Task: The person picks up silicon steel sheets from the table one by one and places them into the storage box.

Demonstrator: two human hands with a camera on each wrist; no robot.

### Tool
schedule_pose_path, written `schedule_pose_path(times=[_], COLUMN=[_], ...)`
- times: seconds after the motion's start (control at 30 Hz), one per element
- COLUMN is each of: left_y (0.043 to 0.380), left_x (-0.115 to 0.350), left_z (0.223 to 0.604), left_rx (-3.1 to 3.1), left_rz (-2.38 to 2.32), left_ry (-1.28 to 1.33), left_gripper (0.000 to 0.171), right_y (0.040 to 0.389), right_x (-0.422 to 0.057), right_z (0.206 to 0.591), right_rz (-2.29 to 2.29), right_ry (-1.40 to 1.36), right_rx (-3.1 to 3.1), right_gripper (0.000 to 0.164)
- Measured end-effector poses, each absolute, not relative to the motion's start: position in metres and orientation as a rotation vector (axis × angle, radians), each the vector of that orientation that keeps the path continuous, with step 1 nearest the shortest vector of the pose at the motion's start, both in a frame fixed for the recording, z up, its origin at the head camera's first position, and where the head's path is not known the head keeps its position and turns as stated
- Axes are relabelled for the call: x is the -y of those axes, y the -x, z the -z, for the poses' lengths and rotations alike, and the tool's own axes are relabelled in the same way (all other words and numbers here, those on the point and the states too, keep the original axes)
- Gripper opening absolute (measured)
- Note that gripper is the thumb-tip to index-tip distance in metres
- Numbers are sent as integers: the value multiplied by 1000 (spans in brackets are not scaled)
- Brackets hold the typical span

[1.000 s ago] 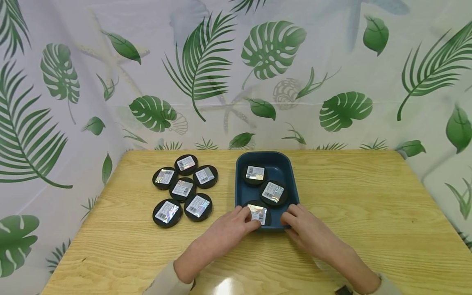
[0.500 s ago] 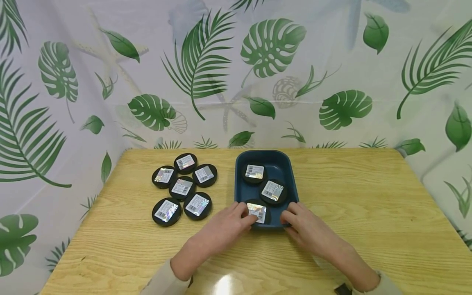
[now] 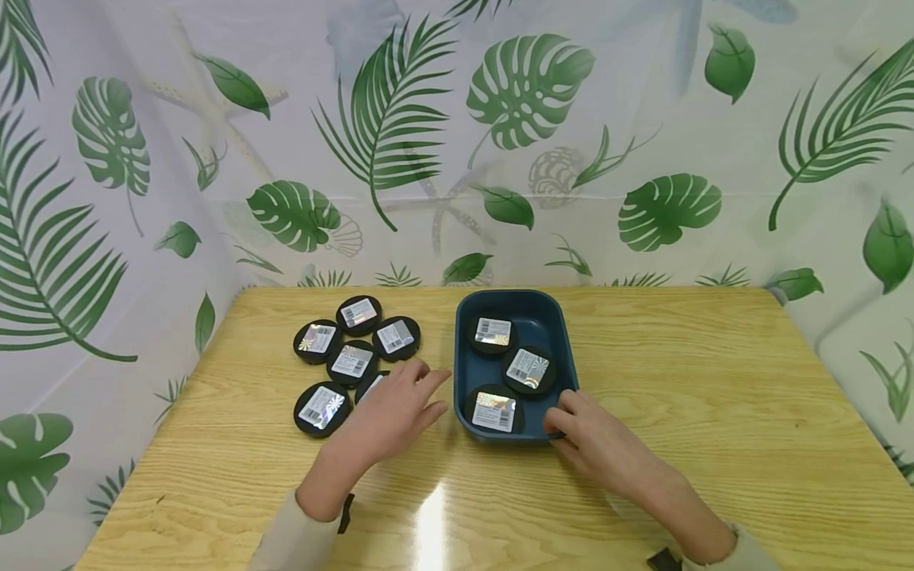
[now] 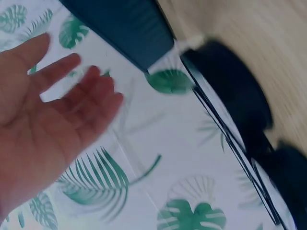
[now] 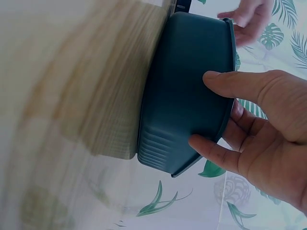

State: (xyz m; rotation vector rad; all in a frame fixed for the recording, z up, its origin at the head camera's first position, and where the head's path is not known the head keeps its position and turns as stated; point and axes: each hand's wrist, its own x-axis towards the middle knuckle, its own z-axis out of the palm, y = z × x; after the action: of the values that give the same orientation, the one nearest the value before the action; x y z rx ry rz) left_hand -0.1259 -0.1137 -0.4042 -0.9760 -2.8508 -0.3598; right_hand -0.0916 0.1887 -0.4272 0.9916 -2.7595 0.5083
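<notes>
A dark blue plastic bin [image 3: 540, 329] stands on the table with three round black containers inside. The nearest of these, a flat black round container with a silvery label [image 3: 494, 411], lies by the bin's front left corner. My right hand [image 3: 598, 444] grips the bin's front right rim, thumb outside and other fingers over the edge in the right wrist view. Left of the bin, my left hand [image 3: 393, 408] holds nothing, its fingers loosely spread in the left wrist view [image 4: 62, 105]. It partly covers one labelled black container [image 3: 366, 387] of the group there.
Several more black round containers lie grouped on the left of the wooden table [image 3: 685, 349], among them a front one [image 3: 321, 408] and a back one [image 3: 359, 314]. A leaf-printed cloth [image 3: 428, 159] hangs behind the table and along its left side.
My left hand has let go of the nearest container in the bin and moved left, out over the table beside the group. My right hand stays at the rim.
</notes>
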Motion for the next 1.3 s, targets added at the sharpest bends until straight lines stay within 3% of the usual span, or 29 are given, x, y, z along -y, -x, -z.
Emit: schedule_pose_path(times=[0.27,0.5,1.0,1.3], left_y=[132,136,138,136], left_x=[139,147,146,139], left_z=[405,411,420,420], left_rx=[3244,3402,3488,3439], left_rz=[345,373,461,328], left_ry=[558,426,383,499], left_gripper=[68,81,75,77], right_y=[91,92,92,92], right_x=[-188,-189,-190,-190], right_z=[426,425,428,427], right_rz=[-513,-509,-515,-513], right_ry=[-996,-995,-1007,-991], right_rx=[2778,2780,2761,2787], right_gripper=[26,25,26,25])
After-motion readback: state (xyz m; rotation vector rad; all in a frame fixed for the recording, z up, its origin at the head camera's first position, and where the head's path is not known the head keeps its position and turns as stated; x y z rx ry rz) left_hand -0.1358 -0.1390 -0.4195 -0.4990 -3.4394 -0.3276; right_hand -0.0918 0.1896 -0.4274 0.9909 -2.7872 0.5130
